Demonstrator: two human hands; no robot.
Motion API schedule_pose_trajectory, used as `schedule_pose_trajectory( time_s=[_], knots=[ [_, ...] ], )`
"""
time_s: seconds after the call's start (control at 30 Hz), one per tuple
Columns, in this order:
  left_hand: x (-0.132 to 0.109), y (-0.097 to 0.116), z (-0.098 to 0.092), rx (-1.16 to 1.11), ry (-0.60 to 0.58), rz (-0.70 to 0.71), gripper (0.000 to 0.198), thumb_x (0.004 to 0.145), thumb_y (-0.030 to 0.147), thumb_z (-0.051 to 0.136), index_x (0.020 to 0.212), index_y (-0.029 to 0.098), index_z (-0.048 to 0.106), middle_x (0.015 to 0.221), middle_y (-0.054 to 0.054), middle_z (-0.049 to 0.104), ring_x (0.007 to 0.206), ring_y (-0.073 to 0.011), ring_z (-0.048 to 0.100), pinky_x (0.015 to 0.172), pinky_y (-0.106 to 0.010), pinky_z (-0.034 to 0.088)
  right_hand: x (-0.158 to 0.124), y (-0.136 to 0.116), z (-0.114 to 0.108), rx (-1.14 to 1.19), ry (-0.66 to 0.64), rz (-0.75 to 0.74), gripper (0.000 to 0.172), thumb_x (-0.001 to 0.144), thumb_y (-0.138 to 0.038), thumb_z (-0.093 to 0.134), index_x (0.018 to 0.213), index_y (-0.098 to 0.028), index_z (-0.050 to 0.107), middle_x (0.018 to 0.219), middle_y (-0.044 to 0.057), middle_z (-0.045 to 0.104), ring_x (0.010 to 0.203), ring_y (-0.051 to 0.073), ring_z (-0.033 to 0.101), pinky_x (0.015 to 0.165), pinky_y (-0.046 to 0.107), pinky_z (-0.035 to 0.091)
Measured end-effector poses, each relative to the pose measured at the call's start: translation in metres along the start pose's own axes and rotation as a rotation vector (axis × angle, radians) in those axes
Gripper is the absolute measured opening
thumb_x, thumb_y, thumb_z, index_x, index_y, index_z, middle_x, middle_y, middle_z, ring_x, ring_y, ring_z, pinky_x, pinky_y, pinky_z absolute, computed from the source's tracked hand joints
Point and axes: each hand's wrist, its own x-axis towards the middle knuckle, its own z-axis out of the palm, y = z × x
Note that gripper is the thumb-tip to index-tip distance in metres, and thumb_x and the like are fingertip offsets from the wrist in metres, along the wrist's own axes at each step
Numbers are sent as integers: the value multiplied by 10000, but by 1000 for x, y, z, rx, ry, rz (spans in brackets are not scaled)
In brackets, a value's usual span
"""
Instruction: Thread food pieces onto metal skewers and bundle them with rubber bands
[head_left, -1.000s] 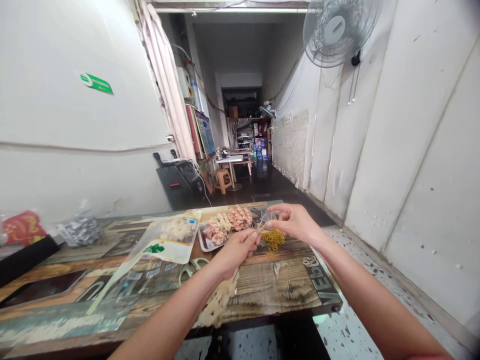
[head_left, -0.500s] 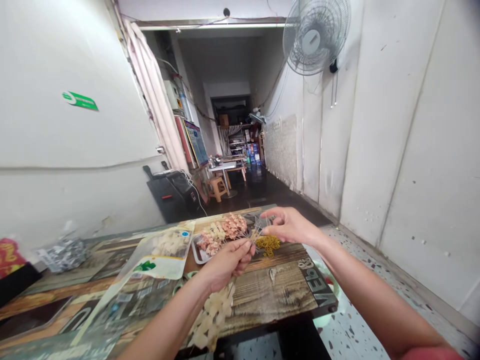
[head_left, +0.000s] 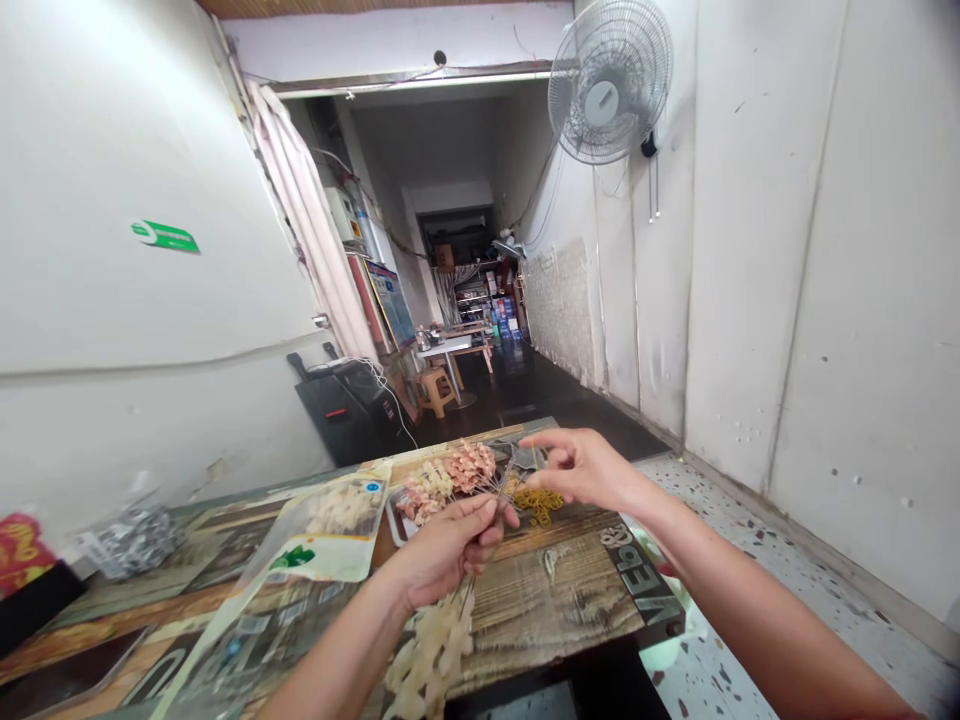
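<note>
My left hand [head_left: 459, 545] is closed around a bundle of thin skewers [head_left: 508, 478], whose bare ends point up and away. Below this hand, flat pale food pieces [head_left: 431, 655] hang on the skewers near the table's front edge. Just right of the bare ends is my right hand [head_left: 581, 470], with thumb and index finger spread apart. Whether a thin band spans those fingers is too fine to tell. Yellow rubber bands [head_left: 540, 506] lie in a pile under the right hand. Behind the left hand, a tray [head_left: 395, 515] carries pink and pale skewered pieces [head_left: 469, 468].
A clear plastic food bag [head_left: 337, 540] lies on the wood-patterned table [head_left: 547, 590], left of the tray. Farther left are a dark flat device [head_left: 71, 665] and a silvery packet [head_left: 131, 540]. A black speaker-like case [head_left: 352, 405] stands beyond the table.
The view has tilted up, so the scene sits lower. My left hand still grips the skewers, whose bare ends look closer together. The right hand stays beside them with its fingers spread.
</note>
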Motion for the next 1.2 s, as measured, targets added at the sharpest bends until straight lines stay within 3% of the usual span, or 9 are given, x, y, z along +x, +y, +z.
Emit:
schedule_pose_trajectory(
  time_s=[0.2, 0.4, 0.63, 0.8, 0.97, 1.1, 1.2],
  knots=[
    [0, 1, 3, 17, -9, -6, 343, 791, 477, 562, 857, 141, 549, 574, 69, 311, 451, -27, 190, 463, -215, 93, -5, 2, -9, 124, -15, 125, 483, 719, -392, 633, 1131, -151, 562, 422, -98, 464, 312, 43, 319, 313, 168, 208],
    [2, -2, 4, 105, 75, 41, 352, 790, 512, 541, 787, 164, 487, 550, 84, 259, 457, -38, 158, 459, -223, 80, 1, -1, -1, 13, -52, 11, 408, 683, -363, 679, 1017, -144, 591, 439, -90, 487, 364, 45, 382, 367, 162, 259],
    [-2, 0, 7, 145, 65, 23, 379, 764, 524, 563, 707, 182, 410, 527, 92, 250, 459, -47, 146, 450, -227, 81, 5, -14, 3, -65, -205, 3, 507, 668, -373, 693, 1116, -162, 586, 434, -92, 485, 361, 51, 394, 383, 166, 282],
    [-7, 2, 11, 148, 22, 30, 390, 758, 523, 573, 694, 185, 389, 528, 89, 250, 464, -48, 165, 446, -223, 91, 4, -7, 17, 2, -256, 14, 382, 641, -360, 710, 950, -158, 615, 450, -83, 499, 374, 54, 420, 359, 152, 258],
    [-12, 9, 12, 105, 106, 91, 393, 738, 524, 597, 696, 171, 430, 521, 89, 263, 445, -36, 183, 438, -212, 106, 0, 11, 40, 202, -304, 89, 329, 799, -463, 526, 909, -160, 593, 414, -98, 415, 310, 44, 307, 338, 173, 218],
    [-11, 15, 1, 45, 267, 180, 380, 703, 493, 651, 774, 151, 501, 519, 96, 266, 430, -21, 183, 435, -198, 90, -13, 24, 59, 151, -116, -69, 302, 861, -398, 442, 754, -163, 598, 505, -56, 399, 463, 75, 378, 459, 208, 317],
    [-9, 14, -11, 17, 397, 209, 417, 641, 477, 711, 801, 153, 503, 513, 107, 252, 423, -15, 167, 427, -193, 80, -27, 22, 68, -32, -22, -326, 251, 837, -312, 495, 639, -171, 562, 648, 13, 526, 766, 161, 491, 727, 305, 402]
  ],
)
